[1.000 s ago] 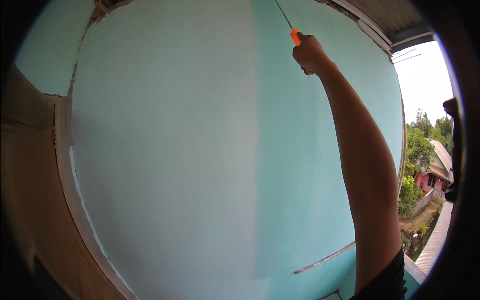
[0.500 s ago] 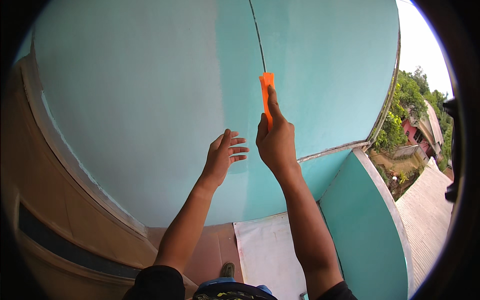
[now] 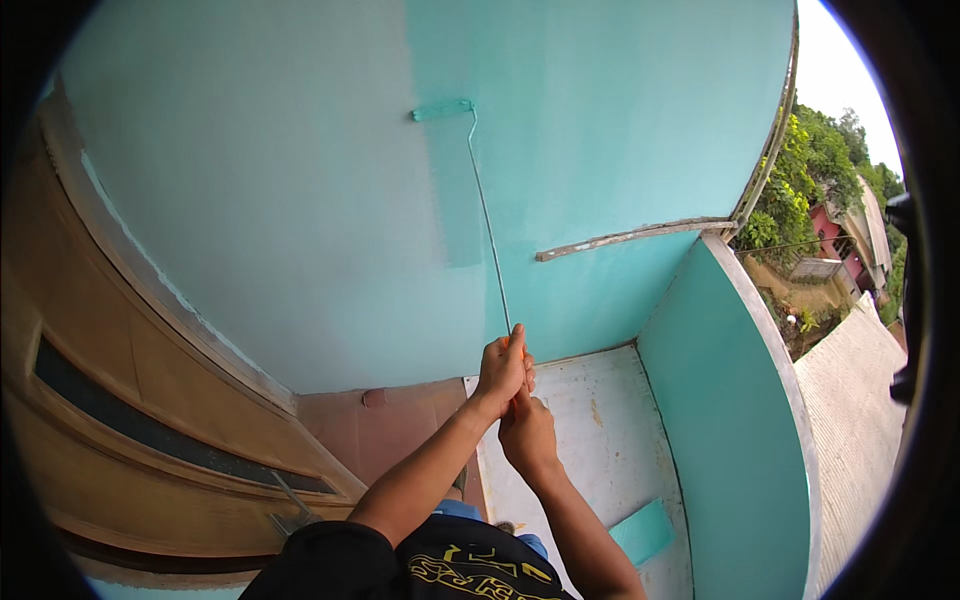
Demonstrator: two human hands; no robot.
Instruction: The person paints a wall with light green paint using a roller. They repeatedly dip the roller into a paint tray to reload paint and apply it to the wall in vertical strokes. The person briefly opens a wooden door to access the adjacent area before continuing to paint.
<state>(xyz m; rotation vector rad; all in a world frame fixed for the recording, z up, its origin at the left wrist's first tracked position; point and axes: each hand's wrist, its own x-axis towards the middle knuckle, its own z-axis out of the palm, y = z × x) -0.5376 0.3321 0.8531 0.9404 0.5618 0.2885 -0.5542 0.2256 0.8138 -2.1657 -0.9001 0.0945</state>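
Observation:
Both my hands grip the orange handle of a long-rodded paint roller (image 3: 489,215). My left hand (image 3: 502,372) wraps the upper part of the handle, its thumb pointing up along it. Just below, my right hand (image 3: 528,432) is closed round the lower end; most of the handle is hidden by my fingers. The teal roller head (image 3: 442,110) lies against the wall (image 3: 270,220), where a brighter teal painted area on the right meets a duller, paler area on the left.
A brown wooden door (image 3: 130,400) with a metal handle stands at left. A white sheet (image 3: 590,410) covers part of the reddish tiled floor (image 3: 390,415); a teal paint tray (image 3: 643,532) rests on it. A low teal wall (image 3: 740,400) bounds the right side, with trees and roofs beyond.
The right hand and roller handle have come down toward me, bringing the roller head into view. My left hand, empty and spread before, now holds the handle too. The view has tilted lower.

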